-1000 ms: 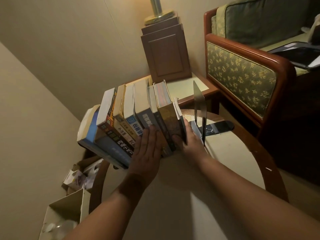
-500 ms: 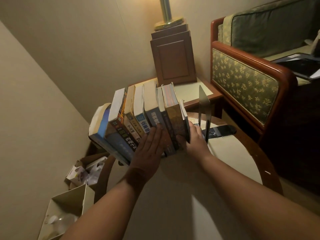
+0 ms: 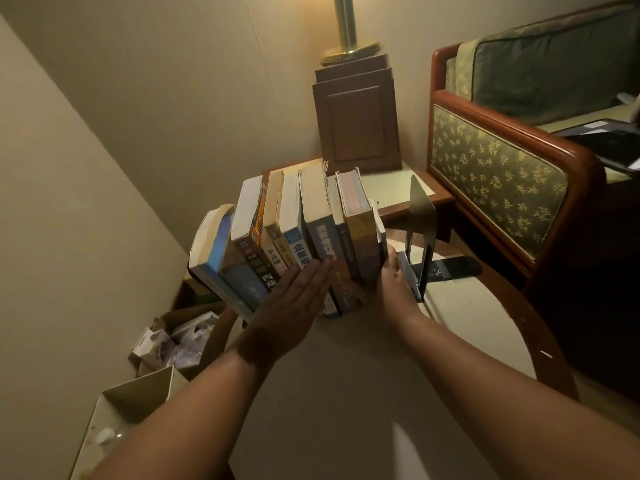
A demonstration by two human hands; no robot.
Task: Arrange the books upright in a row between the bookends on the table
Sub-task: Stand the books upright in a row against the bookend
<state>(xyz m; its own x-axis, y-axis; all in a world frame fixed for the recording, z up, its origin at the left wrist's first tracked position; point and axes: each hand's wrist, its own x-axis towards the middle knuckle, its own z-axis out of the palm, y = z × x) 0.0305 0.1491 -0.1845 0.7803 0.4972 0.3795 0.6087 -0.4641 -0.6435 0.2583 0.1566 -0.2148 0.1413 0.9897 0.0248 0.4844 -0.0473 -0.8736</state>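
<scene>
- Pressing on the spines of the books [image 3: 311, 233] with the left grip [image 3: 294, 303]: palm flat, fingers straight and together, clamped on nothing.
- Laying the right grip [image 3: 394, 289] against the right end of the row, with fingers stretched up along the last cover and not curling round it, their tips partly hidden.
- Standing in a row at the far side of the desk [image 3: 346, 393], spines facing the camera, tops fanning leftward and tilting most at the left end.
- Standing upright just right of the row: a dark bookend [image 3: 420, 216], its foot lying flat on the desk, apart from the last book, with the right grip in between.
- Sitting behind: a wooden lamp base [image 3: 356, 112] on a side table [image 3: 391, 188].
- Standing at right: an armchair [image 3: 498, 168].
- Lying on the floor at left: an open box [image 3: 128, 403].
</scene>
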